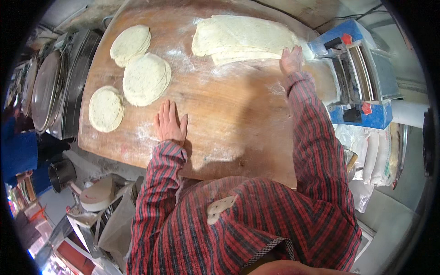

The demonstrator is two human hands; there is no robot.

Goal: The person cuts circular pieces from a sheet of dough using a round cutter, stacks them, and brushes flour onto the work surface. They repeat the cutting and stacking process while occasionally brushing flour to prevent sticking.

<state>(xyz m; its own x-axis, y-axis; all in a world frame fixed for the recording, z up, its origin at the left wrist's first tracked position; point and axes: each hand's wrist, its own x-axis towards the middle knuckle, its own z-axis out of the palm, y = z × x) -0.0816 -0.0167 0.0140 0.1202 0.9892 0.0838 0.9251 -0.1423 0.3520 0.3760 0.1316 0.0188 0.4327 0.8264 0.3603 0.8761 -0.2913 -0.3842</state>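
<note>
My left hand [170, 123] rests on the floured wooden table [220, 119], fingers stretched out, nothing in it. Just beyond it lies a stack of round, flat dough pieces [145, 79] with dark specks. A second stack of dough rounds [130, 45] sits farther back, touching the first, and a third stack [105, 109] is to the left. At the far right, my right hand [292, 59] reaches to the near right corner of a large folded sheet of dough [245, 36]. Its fingers lie extended on the sheet's edge.
A blue dough roller machine [362, 78] stands against the table's right side. Plastic bags [373, 153] are below it. Large round metal lids or pans [48, 91] stand off the left edge. A stool-like round seat [97, 195] is on the floor at lower left.
</note>
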